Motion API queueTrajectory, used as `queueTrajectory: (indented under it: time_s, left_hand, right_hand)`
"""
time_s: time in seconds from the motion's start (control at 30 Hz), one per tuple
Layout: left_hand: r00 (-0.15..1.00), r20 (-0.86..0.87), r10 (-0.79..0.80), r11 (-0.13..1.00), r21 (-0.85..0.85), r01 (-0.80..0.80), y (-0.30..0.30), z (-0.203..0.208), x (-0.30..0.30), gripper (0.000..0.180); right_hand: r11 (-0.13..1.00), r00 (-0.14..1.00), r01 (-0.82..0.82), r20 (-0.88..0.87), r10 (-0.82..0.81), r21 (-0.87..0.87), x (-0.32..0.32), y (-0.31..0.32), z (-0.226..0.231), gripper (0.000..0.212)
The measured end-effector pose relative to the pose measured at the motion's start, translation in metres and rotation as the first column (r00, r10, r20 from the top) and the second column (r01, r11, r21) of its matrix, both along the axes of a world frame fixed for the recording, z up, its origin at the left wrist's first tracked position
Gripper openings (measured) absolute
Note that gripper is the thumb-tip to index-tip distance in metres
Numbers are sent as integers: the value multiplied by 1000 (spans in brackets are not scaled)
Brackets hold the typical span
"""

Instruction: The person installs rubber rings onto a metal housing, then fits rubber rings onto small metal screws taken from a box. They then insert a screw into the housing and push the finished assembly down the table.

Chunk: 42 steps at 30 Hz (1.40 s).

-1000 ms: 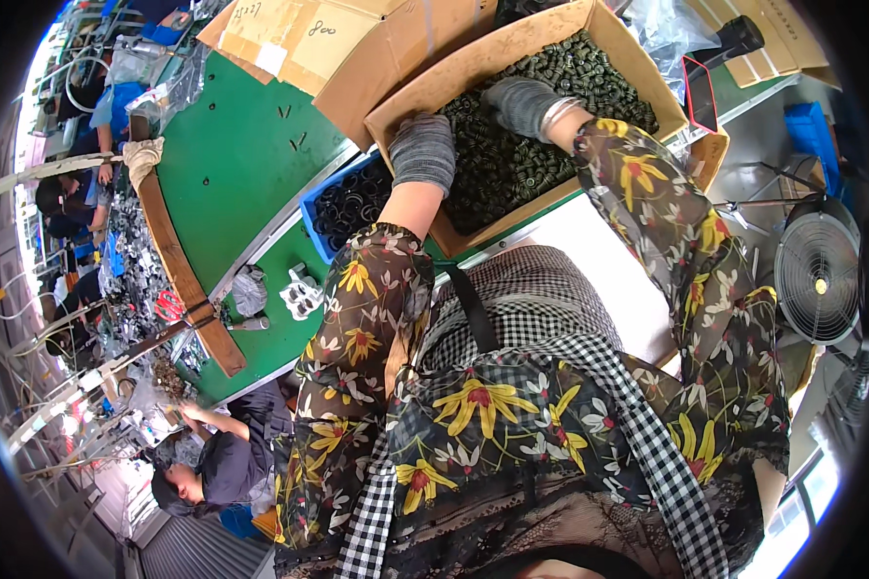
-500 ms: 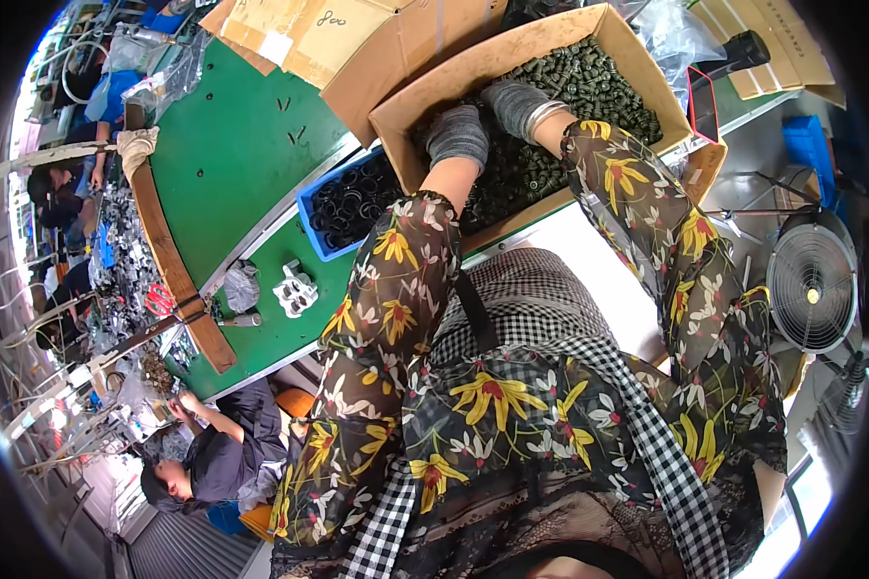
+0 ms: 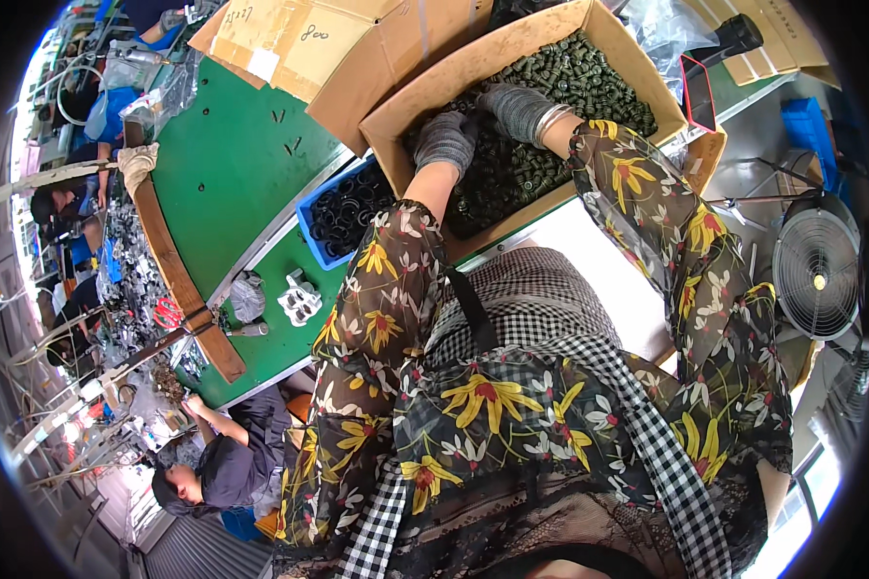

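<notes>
Both my hands, in grey knitted gloves, are inside an open cardboard box [image 3: 483,69]. The box is filled with small dark cylindrical parts [image 3: 568,79], greenish on the right and blacker on the left. My left hand [image 3: 446,143] is curled at the box's left side, its fingertips pointing toward the other hand. Close beside it, my right hand [image 3: 518,110] bends over the parts with fingers curled down. The fingertips nearly meet; whatever lies between them is hidden. Left of the box stands a blue bin [image 3: 311,239] holding black ring-shaped parts [image 3: 346,205].
A green tabletop [image 3: 246,154] carries a few loose dark pieces, a white part with holes [image 3: 300,301] and a small plastic bag [image 3: 248,295]. A wooden bar [image 3: 176,275] crosses its left side. A fan [image 3: 817,268] stands right; a seated co-worker [image 3: 237,454] is lower left.
My left hand has shifted slightly left and turned its fingertips toward the right hand. The right hand stays nearly in place, bent over the parts. The whole view has shifted a little.
</notes>
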<state>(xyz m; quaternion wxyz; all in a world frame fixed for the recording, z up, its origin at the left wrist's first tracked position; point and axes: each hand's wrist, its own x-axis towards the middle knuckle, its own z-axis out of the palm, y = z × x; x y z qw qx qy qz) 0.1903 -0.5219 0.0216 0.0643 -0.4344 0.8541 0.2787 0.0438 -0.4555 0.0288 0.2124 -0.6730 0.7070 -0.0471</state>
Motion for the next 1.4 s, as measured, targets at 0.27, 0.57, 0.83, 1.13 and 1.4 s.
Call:
queueTrajectory:
  time_s: [0.27, 0.57, 0.83, 1.13, 1.4]
  left_hand:
    - [996, -91, 25, 996, 84, -17, 1, 15, 3, 35]
    - [988, 50, -147, 966, -206, 154, 36, 50, 61, 13]
    - [879, 399, -263, 949, -55, 309, 30, 52, 37, 21]
    - [985, 113, -131, 973, -175, 149, 13, 27, -11, 23]
    - [945, 310, -107, 982, -115, 149, 4, 16, -33, 37]
  right_hand:
    - [1000, 1000, -11, 18, 11, 0, 1, 3, 3, 35]
    - [999, 980, -14, 196, 20, -30, 1, -1, 10, 40]
    - [996, 986, 93, 134, -94, 15, -23, 21, 41, 34]
    - [985, 976, 143, -151, -156, -96, -43, 47, 30, 24]
    - [967, 978, 133, -129, -163, -218, -20, 53, 49, 27]
